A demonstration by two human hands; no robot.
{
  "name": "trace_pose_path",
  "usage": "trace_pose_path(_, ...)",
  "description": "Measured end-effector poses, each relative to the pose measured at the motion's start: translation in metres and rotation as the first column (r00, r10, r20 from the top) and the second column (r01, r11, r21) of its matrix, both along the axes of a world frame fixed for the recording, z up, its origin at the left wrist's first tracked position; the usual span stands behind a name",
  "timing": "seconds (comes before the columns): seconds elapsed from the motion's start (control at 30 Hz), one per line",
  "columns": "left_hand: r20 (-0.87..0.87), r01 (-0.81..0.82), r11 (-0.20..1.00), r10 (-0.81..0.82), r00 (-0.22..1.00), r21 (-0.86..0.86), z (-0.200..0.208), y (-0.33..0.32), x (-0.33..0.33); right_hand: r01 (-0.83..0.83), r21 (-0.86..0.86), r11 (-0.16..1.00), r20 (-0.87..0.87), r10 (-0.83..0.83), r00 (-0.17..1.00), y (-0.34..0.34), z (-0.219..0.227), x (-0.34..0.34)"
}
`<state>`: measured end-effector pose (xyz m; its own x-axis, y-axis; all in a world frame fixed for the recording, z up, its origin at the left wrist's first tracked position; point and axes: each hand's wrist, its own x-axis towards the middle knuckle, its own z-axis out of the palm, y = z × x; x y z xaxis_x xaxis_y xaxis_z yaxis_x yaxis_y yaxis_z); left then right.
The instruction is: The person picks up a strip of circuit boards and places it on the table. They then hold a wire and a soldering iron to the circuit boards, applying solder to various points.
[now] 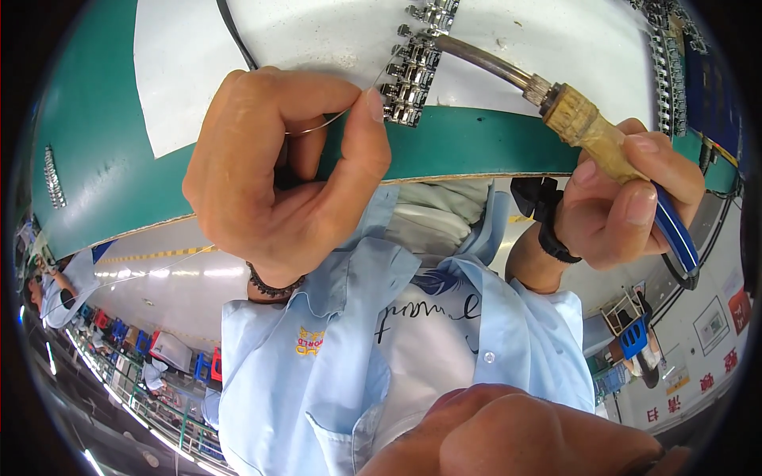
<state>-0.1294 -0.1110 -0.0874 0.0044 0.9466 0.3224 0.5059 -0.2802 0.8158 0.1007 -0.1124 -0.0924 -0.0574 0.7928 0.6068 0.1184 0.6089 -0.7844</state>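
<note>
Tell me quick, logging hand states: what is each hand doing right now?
Left hand: closed, pinching a thin wire.
Right hand: closed around a soldering iron handle.

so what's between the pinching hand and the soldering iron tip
In the head view, a row of small metal connectors lies between the left hand and the soldering iron.

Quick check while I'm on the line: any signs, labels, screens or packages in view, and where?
Wall sign: far right edge, small red rectangle with pale marks.
Framed notice: just left of it, pale rectangle with a dark frame.
Red characters: lower right, painted on a pale surface.
Shirt emblem: on the light blue shirt, orange and yellow.
No screens or packages.
</note>
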Motion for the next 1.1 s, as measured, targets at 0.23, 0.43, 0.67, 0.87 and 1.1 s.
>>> trace_pose_path(0.23,0.014,-0.015,0.999,0.015,1.0,-0.029,0.002,0.001,0.002,0.02,-0.087,0.996,-0.045,-0.024,0.999,0.001,0.004,-0.007)
trace_pose_path(0.43,-0.032,-0.005,0.999,0.004,0.999,-0.042,0.003,0.003,0.002,0.012,-0.063,0.998,-0.006,-0.013,1.0,0.004,0.004,-0.005)
trace_pose_path(0.67,0.141,-0.132,0.989,0.141,0.98,-0.072,0.007,-0.007,0.0,-0.013,-0.078,0.997,-0.041,0.01,0.999,0.002,0.002,0.004)
trace_pose_path(0.87,-0.068,0.072,0.997,-0.075,0.995,-0.042,0.005,0.001,-0.002,-0.096,-0.012,0.995,-0.191,0.092,0.977,0.005,-0.009,0.015)
trace_pose_path(1.1,-0.176,-0.041,0.999,0.034,0.984,-0.033,0.002,0.005,-0.001,0.108,-0.053,0.993,-0.163,-0.115,0.98,0.003,-0.006,0.003)
